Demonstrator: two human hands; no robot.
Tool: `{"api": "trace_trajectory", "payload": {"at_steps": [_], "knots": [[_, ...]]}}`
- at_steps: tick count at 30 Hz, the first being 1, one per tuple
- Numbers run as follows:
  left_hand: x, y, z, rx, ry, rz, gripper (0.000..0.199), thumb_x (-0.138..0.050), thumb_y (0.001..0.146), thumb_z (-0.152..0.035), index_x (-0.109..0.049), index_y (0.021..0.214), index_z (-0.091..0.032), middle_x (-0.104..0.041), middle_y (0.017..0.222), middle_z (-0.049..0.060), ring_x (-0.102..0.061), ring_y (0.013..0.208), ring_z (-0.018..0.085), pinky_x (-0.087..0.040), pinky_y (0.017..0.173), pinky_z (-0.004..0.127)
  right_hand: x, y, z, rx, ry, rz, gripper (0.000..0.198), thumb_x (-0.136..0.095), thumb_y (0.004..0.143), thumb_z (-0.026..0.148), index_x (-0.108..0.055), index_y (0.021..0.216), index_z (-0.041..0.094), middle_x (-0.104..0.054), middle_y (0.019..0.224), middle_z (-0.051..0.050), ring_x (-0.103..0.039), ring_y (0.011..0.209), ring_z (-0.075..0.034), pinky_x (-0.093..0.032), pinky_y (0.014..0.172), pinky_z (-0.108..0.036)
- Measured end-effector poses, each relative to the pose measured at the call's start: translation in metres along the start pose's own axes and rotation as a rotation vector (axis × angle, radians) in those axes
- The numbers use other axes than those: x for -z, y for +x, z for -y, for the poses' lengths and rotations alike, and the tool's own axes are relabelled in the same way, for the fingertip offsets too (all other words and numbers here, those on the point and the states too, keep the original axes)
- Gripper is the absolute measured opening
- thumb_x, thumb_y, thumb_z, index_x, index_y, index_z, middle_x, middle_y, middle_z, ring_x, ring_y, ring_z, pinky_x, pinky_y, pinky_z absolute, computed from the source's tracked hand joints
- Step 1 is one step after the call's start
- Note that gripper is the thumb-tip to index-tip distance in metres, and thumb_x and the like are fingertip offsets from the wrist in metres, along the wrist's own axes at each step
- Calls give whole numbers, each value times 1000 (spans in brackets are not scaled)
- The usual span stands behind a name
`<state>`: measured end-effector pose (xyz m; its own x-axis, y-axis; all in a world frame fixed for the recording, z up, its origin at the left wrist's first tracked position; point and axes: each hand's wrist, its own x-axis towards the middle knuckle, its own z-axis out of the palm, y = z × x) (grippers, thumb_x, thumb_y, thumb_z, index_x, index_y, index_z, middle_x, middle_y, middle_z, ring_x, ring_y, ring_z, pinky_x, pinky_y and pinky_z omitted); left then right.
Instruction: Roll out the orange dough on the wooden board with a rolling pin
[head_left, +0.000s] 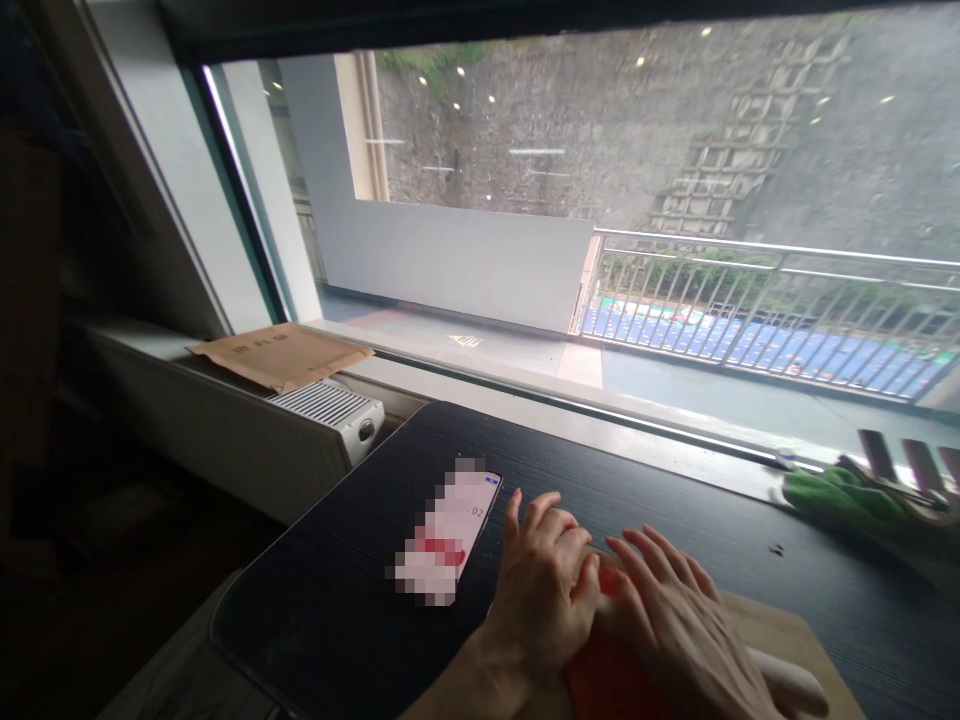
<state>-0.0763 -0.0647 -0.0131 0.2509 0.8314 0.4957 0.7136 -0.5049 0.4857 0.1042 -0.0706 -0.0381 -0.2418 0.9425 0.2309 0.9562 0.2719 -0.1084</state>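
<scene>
My left hand (544, 570) lies palm down on the dark table (345, 630), fingers apart and slightly bent. Close beside it is my right hand (679, 610), also palm down with its fingers stretched out. An orange, flat-looking piece (615, 680) shows between and below the hands; what it is made of I cannot tell. A pale rounded rod (791, 682), like the end of a rolling pin, sticks out from beneath my right hand. Under it lies a light brown board (780, 630). Most of the rod is hidden by my hands.
A phone (457, 540) with a lit, partly blurred screen lies left of my left hand. Green cloth-like material (840, 500) sits at the right by the window sill. A brown envelope (285, 355) rests on the white radiator (345, 410). A large window faces a railing (750, 310).
</scene>
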Motion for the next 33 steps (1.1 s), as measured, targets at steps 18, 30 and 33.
{"api": "trace_trajectory", "payload": {"at_steps": [18, 30, 33], "knots": [[-3, -10, -9, -32, -258, -32, 19, -48, 84, -25, -62, 97, -28, -66, 96, 3, -47, 121, 28, -11, 114, 61, 4, -8, -5, -13, -49, 56, 40, -50, 79, 38, -61, 118, 36, -54, 133, 1, -42, 129, -28, -39, 103, -47], [4, -7, -4, 52, -203, 13, 20, -45, 81, -19, -60, 91, -27, -64, 86, 2, -54, 105, 25, -16, 111, 62, 9, -3, 0, -56, -12, 82, 38, -42, 83, 37, -62, 115, 38, -54, 133, 4, -40, 130, -23, -35, 105, -44], [-1, -8, -4, 89, -167, 67, 20, -46, 79, -18, -60, 90, -27, -63, 87, 2, -55, 95, 23, -15, 111, 61, 7, 5, -3, -117, 15, 92, 44, -36, 85, 40, -57, 124, 33, -50, 137, 0, -37, 132, -24, -32, 106, -46]]}}
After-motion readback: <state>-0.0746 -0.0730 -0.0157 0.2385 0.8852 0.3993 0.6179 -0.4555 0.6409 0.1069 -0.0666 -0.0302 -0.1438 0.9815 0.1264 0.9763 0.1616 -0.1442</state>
